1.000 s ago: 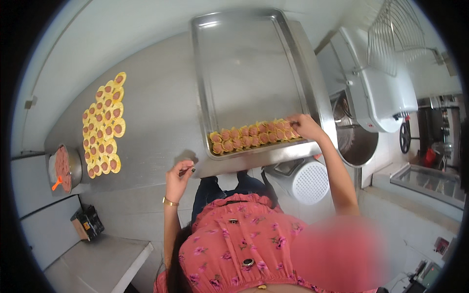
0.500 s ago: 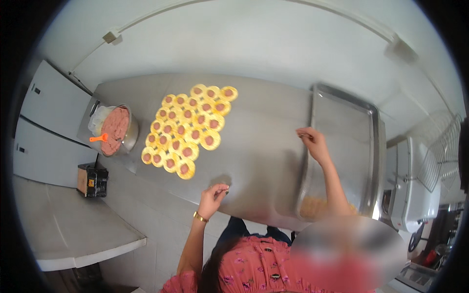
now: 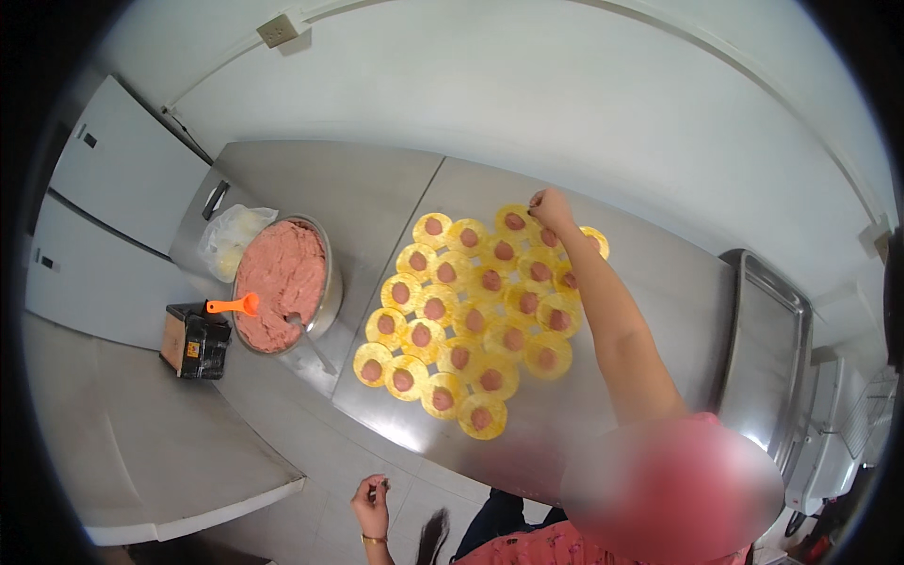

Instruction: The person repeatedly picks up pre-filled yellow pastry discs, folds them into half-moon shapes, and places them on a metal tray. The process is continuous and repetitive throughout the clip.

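Observation:
Several flat yellow dough rounds (image 3: 479,418), each topped with a dab of pink ground filling (image 3: 491,379), lie in close rows on the steel table (image 3: 640,330). My right hand (image 3: 551,209) is over the far end of the rows. Its fingers are pinched together at the edge of a far round, and what they hold, if anything, is too small to make out. My right forearm covers some rounds on that side. Off the table's near edge, above the floor, my left hand (image 3: 370,502) is closed with curled fingers. Anything in it is hidden.
On the left stands a steel bowl (image 3: 332,292) of pink ground filling (image 3: 282,268) with an orange scoop (image 3: 233,304) in it. A plastic bag (image 3: 226,243) lies beside it. A black box (image 3: 196,341) is near the white cabinets (image 3: 113,198). A metal tray (image 3: 767,358) is at the right.
The view has swung left. My right hand has gone from beside the metal tray to the far dough rounds. My left hand has drawn back from the table's near edge.

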Available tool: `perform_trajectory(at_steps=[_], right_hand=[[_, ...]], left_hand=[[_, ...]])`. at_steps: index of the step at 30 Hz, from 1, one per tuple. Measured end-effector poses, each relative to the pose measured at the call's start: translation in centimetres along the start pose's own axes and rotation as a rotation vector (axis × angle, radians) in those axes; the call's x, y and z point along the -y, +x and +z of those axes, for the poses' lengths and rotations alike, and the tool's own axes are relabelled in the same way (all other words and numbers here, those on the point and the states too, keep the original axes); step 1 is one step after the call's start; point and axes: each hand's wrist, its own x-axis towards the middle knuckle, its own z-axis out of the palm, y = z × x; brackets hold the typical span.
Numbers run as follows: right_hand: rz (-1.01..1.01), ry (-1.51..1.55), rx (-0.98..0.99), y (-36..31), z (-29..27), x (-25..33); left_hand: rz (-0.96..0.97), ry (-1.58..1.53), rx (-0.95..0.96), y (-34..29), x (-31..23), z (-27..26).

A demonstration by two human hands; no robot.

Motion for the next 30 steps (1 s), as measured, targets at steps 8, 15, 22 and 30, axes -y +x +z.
perform_trajectory(at_steps=[8, 15, 22, 30], right_hand=[[0.084, 0.121, -0.015, 3.1, 1.7, -1.0], [0.332, 1.224, 0.097, 1.4, -2.0, -2.2], [0.186, 1.716, 0.240, -9.6, -8.0, -0.7], [0.543, 1.555, 0.106, -38.8, -8.2, -4.9]], left_hand=[[0.060, 0.046, 0.030, 3.7, -0.8, 0.0], [0.153, -0.143, 0.131, 8.3, -5.8, 2.9], [0.273, -0.395, 0.459, 8.7, -15.2, 13.4], [-0.084, -0.645, 0.958, 0.8, -17.4, 25.0]])
